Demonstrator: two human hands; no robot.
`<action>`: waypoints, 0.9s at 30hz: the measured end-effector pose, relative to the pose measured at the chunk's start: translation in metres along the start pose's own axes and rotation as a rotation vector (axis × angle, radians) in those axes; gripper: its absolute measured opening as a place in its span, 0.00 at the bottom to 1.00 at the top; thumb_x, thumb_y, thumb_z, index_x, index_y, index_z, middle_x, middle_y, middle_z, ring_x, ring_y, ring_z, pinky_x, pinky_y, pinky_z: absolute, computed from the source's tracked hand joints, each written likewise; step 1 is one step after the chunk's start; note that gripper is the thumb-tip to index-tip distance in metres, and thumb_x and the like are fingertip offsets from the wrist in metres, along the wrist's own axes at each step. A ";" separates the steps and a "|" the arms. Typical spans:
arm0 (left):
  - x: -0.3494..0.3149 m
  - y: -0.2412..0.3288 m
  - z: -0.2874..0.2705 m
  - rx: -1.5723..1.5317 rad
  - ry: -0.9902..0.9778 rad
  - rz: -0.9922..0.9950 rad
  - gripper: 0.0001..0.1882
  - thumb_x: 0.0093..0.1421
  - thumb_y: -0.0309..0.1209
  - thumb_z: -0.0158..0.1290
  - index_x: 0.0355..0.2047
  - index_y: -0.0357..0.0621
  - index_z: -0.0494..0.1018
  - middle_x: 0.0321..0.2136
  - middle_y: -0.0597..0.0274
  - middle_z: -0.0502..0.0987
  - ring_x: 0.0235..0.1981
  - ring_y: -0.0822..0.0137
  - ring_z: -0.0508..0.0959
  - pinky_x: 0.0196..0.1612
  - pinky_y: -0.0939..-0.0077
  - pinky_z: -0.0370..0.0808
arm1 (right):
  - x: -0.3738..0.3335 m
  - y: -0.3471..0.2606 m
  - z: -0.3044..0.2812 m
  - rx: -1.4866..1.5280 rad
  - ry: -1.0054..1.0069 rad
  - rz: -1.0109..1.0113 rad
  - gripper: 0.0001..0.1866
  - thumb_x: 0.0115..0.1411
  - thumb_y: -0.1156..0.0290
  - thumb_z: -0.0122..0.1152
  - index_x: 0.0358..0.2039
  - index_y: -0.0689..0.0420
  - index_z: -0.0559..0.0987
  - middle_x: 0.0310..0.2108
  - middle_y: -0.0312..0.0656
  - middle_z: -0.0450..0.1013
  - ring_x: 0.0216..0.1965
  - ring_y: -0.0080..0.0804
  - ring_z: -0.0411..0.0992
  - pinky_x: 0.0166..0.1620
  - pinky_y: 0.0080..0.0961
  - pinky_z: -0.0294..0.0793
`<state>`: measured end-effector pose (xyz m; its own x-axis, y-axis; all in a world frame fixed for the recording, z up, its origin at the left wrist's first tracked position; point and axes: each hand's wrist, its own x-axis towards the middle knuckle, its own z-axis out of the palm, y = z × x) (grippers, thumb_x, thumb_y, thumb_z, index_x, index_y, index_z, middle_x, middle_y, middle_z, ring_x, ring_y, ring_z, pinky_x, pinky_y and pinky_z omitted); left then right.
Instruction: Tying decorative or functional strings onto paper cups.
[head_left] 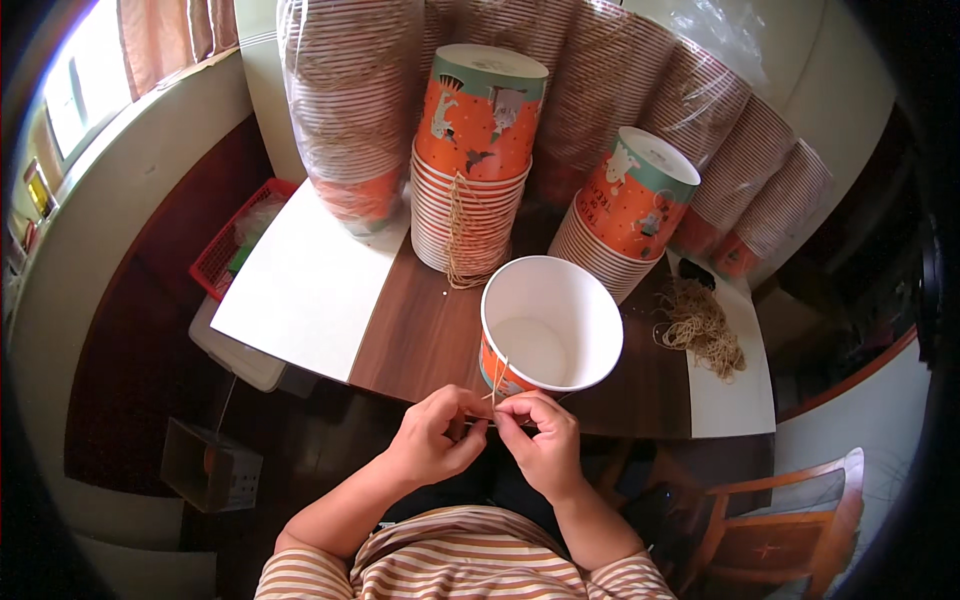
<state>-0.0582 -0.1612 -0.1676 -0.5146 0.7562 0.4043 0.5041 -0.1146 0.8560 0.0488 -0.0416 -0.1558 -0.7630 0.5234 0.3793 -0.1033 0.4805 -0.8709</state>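
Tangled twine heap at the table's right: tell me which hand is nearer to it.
Right. The right hand is lower in the view and left of the tangled twine heap, not touching it; the left hand is farther left.

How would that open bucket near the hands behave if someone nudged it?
The bucket shows only bare white inside and a thin rim, so it is probably light and easy to shift. Its mouth looks wider than its base, so a high push might tip it. Being round, it could roll once on its side.
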 end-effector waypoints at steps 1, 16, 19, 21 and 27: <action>0.004 0.002 0.002 0.016 0.051 0.062 0.12 0.47 0.18 0.54 0.35 0.38 0.69 0.25 0.58 0.72 0.21 0.66 0.74 0.22 0.76 0.71 | -0.001 0.003 -0.004 0.024 -0.028 0.023 0.03 0.52 0.81 0.61 0.29 0.64 0.77 0.28 0.38 0.73 0.27 0.20 0.72 0.32 0.16 0.72; 0.005 -0.025 0.022 0.138 0.232 0.069 0.10 0.48 0.20 0.58 0.32 0.41 0.74 0.20 0.64 0.70 0.20 0.71 0.73 0.22 0.79 0.70 | 0.003 0.002 -0.006 -0.490 0.067 -0.318 0.06 0.47 0.81 0.62 0.27 0.59 0.75 0.23 0.42 0.69 0.23 0.39 0.71 0.27 0.29 0.71; 0.000 -0.026 0.030 -0.497 0.214 -0.284 0.05 0.56 0.24 0.55 0.32 0.35 0.74 0.26 0.69 0.75 0.24 0.82 0.71 0.26 0.86 0.69 | 0.004 0.004 -0.003 -0.675 0.122 -0.375 0.05 0.49 0.80 0.61 0.27 0.59 0.75 0.23 0.41 0.69 0.23 0.39 0.71 0.27 0.30 0.71; 0.004 -0.016 0.028 -0.656 0.187 -0.381 0.05 0.56 0.25 0.55 0.32 0.36 0.74 0.25 0.69 0.75 0.22 0.82 0.69 0.24 0.88 0.66 | 0.006 0.010 0.000 -0.713 0.180 -0.400 0.05 0.49 0.80 0.60 0.28 0.60 0.75 0.24 0.42 0.70 0.23 0.40 0.71 0.27 0.31 0.71; 0.007 -0.009 0.021 -0.865 0.133 -0.573 0.07 0.57 0.29 0.55 0.29 0.38 0.73 0.23 0.68 0.74 0.18 0.82 0.66 0.20 0.90 0.61 | 0.013 0.017 0.011 -0.085 0.162 -0.033 0.03 0.56 0.77 0.58 0.31 0.62 0.77 0.28 0.44 0.75 0.28 0.33 0.76 0.31 0.25 0.74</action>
<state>-0.0517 -0.1413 -0.1790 -0.6183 0.7720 -0.1472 -0.4806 -0.2232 0.8480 0.0298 -0.0342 -0.1693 -0.6463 0.6100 0.4584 -0.0669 0.5531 -0.8304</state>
